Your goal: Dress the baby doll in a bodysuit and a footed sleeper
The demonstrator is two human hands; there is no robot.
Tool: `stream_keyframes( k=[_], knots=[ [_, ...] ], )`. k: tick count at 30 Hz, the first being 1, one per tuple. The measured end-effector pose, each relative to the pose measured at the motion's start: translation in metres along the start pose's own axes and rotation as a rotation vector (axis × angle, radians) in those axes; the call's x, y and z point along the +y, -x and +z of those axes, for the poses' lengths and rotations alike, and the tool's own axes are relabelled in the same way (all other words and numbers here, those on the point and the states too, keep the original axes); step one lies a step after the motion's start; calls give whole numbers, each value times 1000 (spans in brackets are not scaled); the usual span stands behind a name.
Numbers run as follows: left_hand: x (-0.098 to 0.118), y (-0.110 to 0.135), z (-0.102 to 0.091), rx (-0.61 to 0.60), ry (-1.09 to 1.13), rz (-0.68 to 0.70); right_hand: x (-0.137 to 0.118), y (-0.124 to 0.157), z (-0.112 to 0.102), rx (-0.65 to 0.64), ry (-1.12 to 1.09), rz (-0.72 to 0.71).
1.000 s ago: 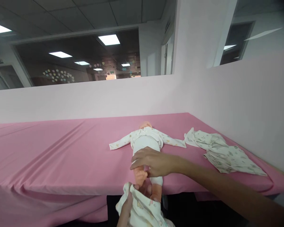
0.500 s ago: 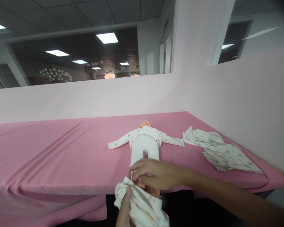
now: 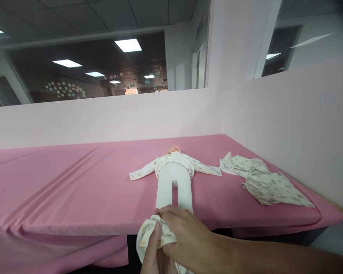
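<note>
A baby doll (image 3: 174, 169) lies on its back in a white printed long-sleeved top, arms spread, with plain white leggings (image 3: 163, 192) on its legs. Bunched at the near edge are printed white baby pants (image 3: 144, 232). My left hand (image 3: 154, 251) grips them from below, thumb on top of the cloth. My right hand (image 3: 185, 232) is closed on the same cloth from the right, just past the ends of the doll's legs. The doll's feet are hidden behind my hands and the fabric.
A pink sheet (image 3: 74, 190) covers the table and hangs over its front edge. At the right lies a crumpled white printed garment (image 3: 268, 182), close to the doll's sleeve. White walls (image 3: 117, 118) with windows stand behind and to the right.
My right hand has moved down and toward me from the doll's lower legs onto the pants. The cloth is now more tightly gathered, and its opening no longer shows.
</note>
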State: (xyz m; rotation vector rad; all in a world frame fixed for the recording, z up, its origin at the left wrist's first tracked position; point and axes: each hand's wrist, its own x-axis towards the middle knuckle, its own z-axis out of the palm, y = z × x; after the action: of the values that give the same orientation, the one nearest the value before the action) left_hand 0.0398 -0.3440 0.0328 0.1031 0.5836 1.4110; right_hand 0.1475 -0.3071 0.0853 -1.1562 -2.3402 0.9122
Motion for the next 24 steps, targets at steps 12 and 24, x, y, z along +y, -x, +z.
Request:
stream_keyframes(
  k=[12,24],
  knots=[
    [13,-1,-7,-167,-180,-147,8,-11,-10,69,-58,91],
    [12,-4,-27,-221,-342,26,32,-25,-18,76,-170,63]
  ],
)
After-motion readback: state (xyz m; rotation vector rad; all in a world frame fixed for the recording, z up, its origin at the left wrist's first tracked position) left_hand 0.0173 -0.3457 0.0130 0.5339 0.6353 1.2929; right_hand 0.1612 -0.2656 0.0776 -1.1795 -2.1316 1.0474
